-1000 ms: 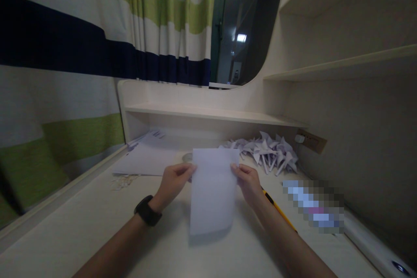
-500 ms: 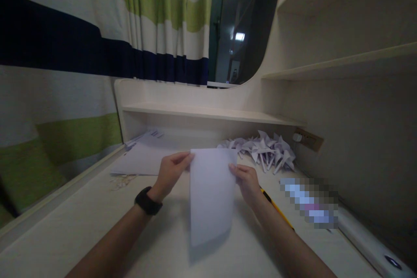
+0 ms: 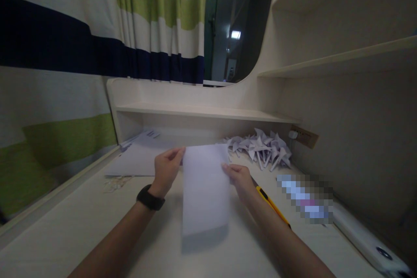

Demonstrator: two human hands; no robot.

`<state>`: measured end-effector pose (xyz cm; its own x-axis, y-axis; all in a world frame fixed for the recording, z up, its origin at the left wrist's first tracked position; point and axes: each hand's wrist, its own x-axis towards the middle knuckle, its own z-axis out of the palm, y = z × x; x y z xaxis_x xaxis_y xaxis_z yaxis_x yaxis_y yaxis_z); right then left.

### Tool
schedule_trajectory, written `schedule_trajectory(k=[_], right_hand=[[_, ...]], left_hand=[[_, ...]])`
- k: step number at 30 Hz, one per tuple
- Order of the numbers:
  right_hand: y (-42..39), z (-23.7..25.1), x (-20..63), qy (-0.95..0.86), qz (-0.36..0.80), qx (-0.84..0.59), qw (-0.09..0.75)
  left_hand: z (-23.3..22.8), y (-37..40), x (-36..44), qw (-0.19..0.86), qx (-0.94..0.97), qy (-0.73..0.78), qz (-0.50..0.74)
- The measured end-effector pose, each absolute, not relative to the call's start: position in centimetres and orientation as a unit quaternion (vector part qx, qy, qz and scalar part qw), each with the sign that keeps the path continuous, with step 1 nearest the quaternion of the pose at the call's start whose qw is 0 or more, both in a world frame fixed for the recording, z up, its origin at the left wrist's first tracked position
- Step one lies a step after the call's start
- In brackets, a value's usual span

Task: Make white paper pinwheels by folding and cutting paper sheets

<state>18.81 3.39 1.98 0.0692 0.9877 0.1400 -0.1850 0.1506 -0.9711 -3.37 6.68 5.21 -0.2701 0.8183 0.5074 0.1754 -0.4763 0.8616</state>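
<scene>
A: Centre frame, a white sheet (image 3: 204, 191) is held upright above the pale worktop (image 3: 81, 226). The left hand (image 3: 165, 169), a black watch (image 3: 150, 198) on its wrist, pinches the sheet's upper left edge; the right hand (image 3: 239, 178) pinches the upper right edge.

B: And around it?

A: A flat stack of papers (image 3: 137, 160) lies at ten o'clock of the sheet, against the striped curtain (image 3: 65, 52). A heap of folded paper cranes (image 3: 260, 147) sits at two o'clock, under the shelf (image 3: 202, 113). A yellow cutter (image 3: 272, 206) lies at three o'clock, just beside the right wrist.
</scene>
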Motion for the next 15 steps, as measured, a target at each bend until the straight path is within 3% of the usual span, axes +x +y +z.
schedule_trajectory(k=[15], right_hand=[[3.2, 1.6, 18.1, -0.492, 0.501, -0.458, 0.544]], left_hand=[[3.6, 7.2, -4.6, 0.256, 0.518, 0.474, 0.665]])
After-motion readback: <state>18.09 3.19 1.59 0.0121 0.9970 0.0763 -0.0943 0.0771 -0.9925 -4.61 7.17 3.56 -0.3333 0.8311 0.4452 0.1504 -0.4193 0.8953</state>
